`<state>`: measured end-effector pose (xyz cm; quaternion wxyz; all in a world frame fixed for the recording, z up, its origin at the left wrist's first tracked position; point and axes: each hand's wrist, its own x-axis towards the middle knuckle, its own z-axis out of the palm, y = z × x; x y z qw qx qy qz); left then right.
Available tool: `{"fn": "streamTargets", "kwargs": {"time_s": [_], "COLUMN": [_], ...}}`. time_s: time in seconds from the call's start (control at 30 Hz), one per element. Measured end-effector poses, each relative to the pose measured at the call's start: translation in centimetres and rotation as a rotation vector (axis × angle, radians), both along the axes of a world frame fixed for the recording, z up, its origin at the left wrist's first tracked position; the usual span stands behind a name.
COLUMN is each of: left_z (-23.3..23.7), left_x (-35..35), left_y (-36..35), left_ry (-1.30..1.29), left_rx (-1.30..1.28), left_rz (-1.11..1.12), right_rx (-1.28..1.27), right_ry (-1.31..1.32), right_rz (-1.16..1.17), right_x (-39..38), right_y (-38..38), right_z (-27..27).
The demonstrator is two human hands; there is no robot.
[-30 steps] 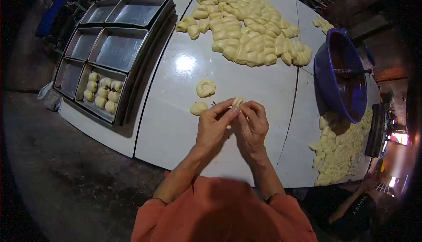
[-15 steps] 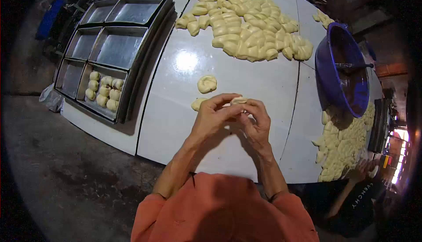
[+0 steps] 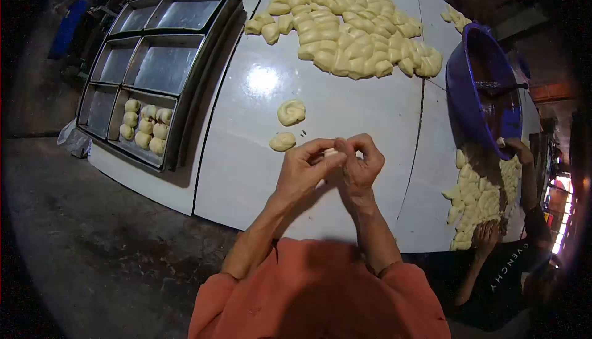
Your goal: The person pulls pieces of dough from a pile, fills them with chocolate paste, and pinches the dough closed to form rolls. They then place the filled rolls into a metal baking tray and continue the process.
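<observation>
Two hands pinch a small piece of dough.
The dough piece [image 3: 331,152] is above the white table [image 3: 370,111], held by the nearly closed fingers of the left hand [image 3: 301,169] and right hand [image 3: 362,166]. Less dough shows than a moment ago, so the fingers seem to be pressing it together. Two curled pieces [image 3: 291,112] lie nearby. Another person's hand [image 3: 520,150] has come to the purple tub [image 3: 455,83].

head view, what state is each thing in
left hand: pinching a dough piece
dough piece: mostly hidden by fingers
right hand: fingers curled at the same piece
coiled dough: unheld, apart from the pile
dough pile: massed, pieces touching
tray: uncovered, one compartment holding dough balls
purple basin: uncovered, tool inside
</observation>
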<state>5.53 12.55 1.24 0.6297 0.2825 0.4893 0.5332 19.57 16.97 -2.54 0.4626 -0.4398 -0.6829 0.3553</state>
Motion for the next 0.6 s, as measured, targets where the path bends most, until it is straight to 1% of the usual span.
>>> {"fn": "streamTargets", "kwargs": {"time_s": [0.03, 0.07, 0.1, 0.13, 0.17, 0.2, 0.23, 0.27, 0.3, 0.33, 0.4, 0.43, 0.47, 0.5, 0.53, 0.6], "left_z": [-0.4, -1.1, -3.0, -2.6, -1.9, -1.5, -1.5, -1.2, -0.6, -0.2, -0.3, -0.5, -0.6, -0.5, -0.1, -0.1], "left_x": [-0.4, -0.6, -0.3, -0.4, -0.6, -0.7, -1.2, -1.5, -1.5, -1.3, -0.7, -0.6, -0.6, -0.1, 0.2, 0.7], "left_y": [0.0, 0.0, 0.0, 0.0, -0.2, -0.4, -0.7, -0.9, -1.0, -1.0, -1.5, -1.8, -2.0, -2.1, -2.2, -2.2], "left_ry": [0.045, 0.09, 0.015, -0.042, -0.099, -0.156, -0.056, 0.187, 0.426, 0.661, 1.073, 1.073, 1.072, 1.09, 1.112, 1.209], "left_rx": [-0.038, -0.076, 0.015, -0.018, -0.051, -0.087, -0.165, -0.134, -0.095, -0.046, 0.14, 0.189, 0.242, 0.262, 0.276, 0.301], "left_rz": [0.004, 0.008, 0.063, 0.061, 0.061, 0.06, -0.017, -0.024, -0.034, -0.047, 0.032, -0.041, -0.112, -0.158, -0.204, -0.3], "right_rx": [-0.229, -0.256, -0.284, -0.313, -0.125, -0.121, -0.118, -0.112, -0.204, -0.249, -0.331, -0.35, -0.281, -0.299, -0.322, -0.45], "right_ry": [0.008, 0.016, 0.023, 0.032, -0.024, -0.056, -0.088, -0.122, -0.109, -0.172, -0.304, -0.375, -0.309, -0.307, -0.302, -0.223], "right_rz": [-0.026, -0.008, 0.009, 0.029, 0.075, 0.131, 0.184, 0.232, 0.219, 0.238, 0.254, 0.263, 0.208, 0.214, 0.224, 0.085], "right_x": [-0.2, 0.0, -0.1, -0.1, -0.1, 0.2, 0.8, 1.3, 1.7, 1.9, 2.3, 2.5, 2.6, 2.8, 3.2, 4.2], "right_y": [-0.1, -0.3, -0.5, -0.8, -1.2, -1.6, -2.1, -2.5, -2.9, -3.0, -2.9, -2.9, -3.1, -2.8, -2.3, -0.5], "right_z": [-0.1, 0.3, 1.7, 2.9, 3.4, 3.7, 3.9, 4.0, 3.3, 3.0, 2.4, 1.8, 0.9, 1.0, 1.2, 1.6]}}
